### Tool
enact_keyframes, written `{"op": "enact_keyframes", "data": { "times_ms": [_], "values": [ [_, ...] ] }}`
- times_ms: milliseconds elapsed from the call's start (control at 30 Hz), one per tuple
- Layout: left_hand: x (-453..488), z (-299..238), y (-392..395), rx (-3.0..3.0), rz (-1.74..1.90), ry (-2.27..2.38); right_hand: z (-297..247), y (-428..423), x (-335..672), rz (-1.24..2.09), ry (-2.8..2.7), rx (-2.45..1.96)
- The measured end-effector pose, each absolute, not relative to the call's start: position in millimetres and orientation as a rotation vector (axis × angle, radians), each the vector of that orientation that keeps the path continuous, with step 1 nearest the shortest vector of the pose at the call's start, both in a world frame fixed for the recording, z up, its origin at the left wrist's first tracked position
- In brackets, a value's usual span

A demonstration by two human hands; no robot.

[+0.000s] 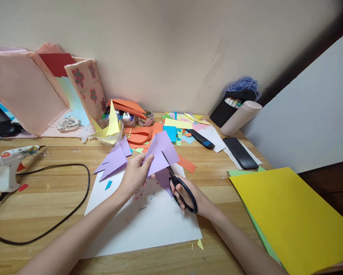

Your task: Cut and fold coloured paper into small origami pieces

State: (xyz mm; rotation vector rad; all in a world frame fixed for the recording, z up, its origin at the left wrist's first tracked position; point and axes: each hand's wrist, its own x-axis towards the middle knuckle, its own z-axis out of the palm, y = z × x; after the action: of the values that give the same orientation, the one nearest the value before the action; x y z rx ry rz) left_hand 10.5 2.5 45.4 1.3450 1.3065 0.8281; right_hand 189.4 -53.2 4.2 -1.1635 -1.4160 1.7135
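Scissors (pixel 174 178) diag., tips fwd-L

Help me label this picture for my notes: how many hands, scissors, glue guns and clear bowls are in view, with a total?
Hands: 2 (left hand, right hand)
Scissors: 1
Glue gun: 1
Clear bowl: 1
Total: 5

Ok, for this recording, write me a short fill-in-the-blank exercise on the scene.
1. The paper in the left hand is ____ in colour.
2. The right hand holds a pair of ____.
3. The hot glue gun is to the ____ of the white sheet.

Missing words: purple; scissors; left.
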Motion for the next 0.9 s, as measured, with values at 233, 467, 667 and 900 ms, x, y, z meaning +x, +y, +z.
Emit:
{"op": "enact_keyframes", "data": {
  "times_ms": [233,467,667,900],
  "values": [
    [11,41,1,1.381,0.778,1.250,1,-53,187,1.713,-1.406,-1.107],
    [10,38,4,1.355,0.768,1.238,-1,-52,187,1.703,-1.354,-1.186],
    [10,37,2,1.325,0.700,1.213,-2,-51,180,1.841,-1.170,-1.125],
    [12,40,1,1.274,0.682,1.206,-6,-52,185,1.751,-1.236,-1.206]
  ]
}}
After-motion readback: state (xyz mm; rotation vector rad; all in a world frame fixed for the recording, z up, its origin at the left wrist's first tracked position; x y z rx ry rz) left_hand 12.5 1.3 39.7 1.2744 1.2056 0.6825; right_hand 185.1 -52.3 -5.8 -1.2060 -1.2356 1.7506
